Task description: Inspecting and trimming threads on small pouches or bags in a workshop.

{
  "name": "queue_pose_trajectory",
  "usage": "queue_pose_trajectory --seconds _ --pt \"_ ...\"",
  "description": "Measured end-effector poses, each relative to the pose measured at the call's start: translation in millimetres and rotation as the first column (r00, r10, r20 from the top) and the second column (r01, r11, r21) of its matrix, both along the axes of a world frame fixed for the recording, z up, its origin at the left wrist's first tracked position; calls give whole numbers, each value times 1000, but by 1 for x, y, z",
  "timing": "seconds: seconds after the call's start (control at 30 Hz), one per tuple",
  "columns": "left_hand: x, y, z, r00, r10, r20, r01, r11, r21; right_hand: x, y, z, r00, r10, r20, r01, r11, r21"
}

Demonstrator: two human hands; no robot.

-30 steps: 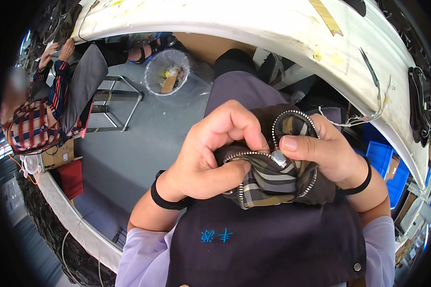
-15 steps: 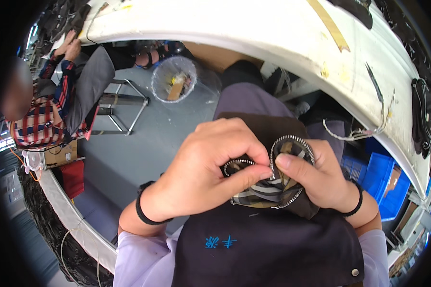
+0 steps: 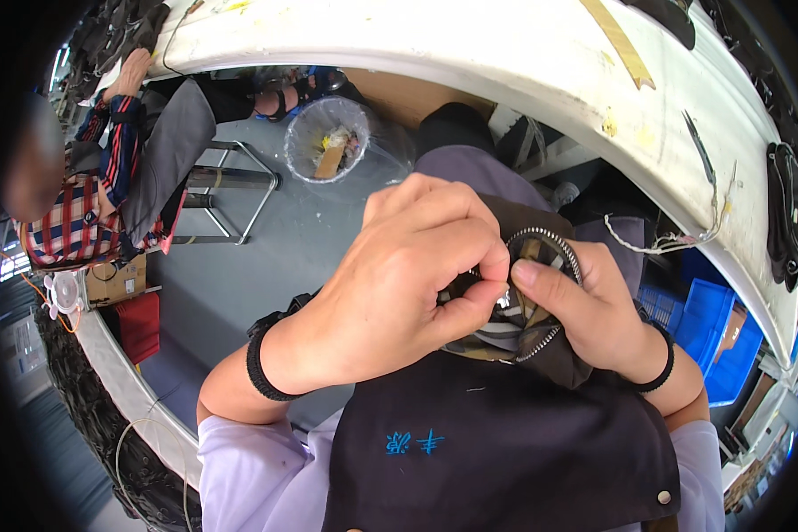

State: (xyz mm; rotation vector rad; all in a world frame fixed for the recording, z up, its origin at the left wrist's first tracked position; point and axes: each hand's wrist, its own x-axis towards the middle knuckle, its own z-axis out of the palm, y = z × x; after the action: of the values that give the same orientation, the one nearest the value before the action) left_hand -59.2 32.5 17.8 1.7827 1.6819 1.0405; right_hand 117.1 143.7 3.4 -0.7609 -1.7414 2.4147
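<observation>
1. The left hand (image 3: 399, 284) curls over a dark fabric piece with a zipper (image 3: 532, 310), its fingers bent narrow and pinched onto the fabric just beside the metal zipper slider (image 3: 504, 297).
2. The right hand (image 3: 585, 310) cradles the same fabric piece from the other side; its thumb presses against the slider and the remaining fingers wrap beneath the cloth, closed on it.
3. The fabric piece sits in the person's lap, just above the dark apron (image 3: 496, 443), with its silver zipper teeth arcing up between the two hands.
4. A black band (image 3: 259, 368) circles the left wrist and another black band (image 3: 663, 368) circles the right wrist.
5. The curved white worktable (image 3: 505, 62) runs beyond the fabric piece, with loose wires (image 3: 674, 239) lying on its edge.
6. A clear bin with scraps (image 3: 332, 142) stands on the grey floor past the left hand, under the table's edge.
7. Blue crates (image 3: 709, 337) sit to the right of the fabric piece, below the table.
8. A person in a plaid shirt (image 3: 71, 222) sits far left of the fabric piece, beside a metal stool (image 3: 230, 191).
</observation>
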Motion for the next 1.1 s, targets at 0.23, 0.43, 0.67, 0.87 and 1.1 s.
queue_pose_trajectory --seconds 0.23,0.43,0.67,0.87,1.1 --pt "7 -1 -22 970 102 -219 -31 951 308 -3 2 -6 997 -68 -40 63 992 -113" --pt "0 -12 -36 986 58 159 -100 958 267 -8 7 -6 991 -132 21 134 963 -235" --pt "-29 29 -64 364 405 838 -452 864 -222 -2 18 -14 995 -72 72 88 960 -267" --pt "-74 97 -114 658 711 249 -753 606 258 -5 26 -14 993 -84 85 106 948 -299" --pt "-84 115 -115 570 822 13 -784 538 310 -6 33 -20 990 -113 86 134 946 -296"
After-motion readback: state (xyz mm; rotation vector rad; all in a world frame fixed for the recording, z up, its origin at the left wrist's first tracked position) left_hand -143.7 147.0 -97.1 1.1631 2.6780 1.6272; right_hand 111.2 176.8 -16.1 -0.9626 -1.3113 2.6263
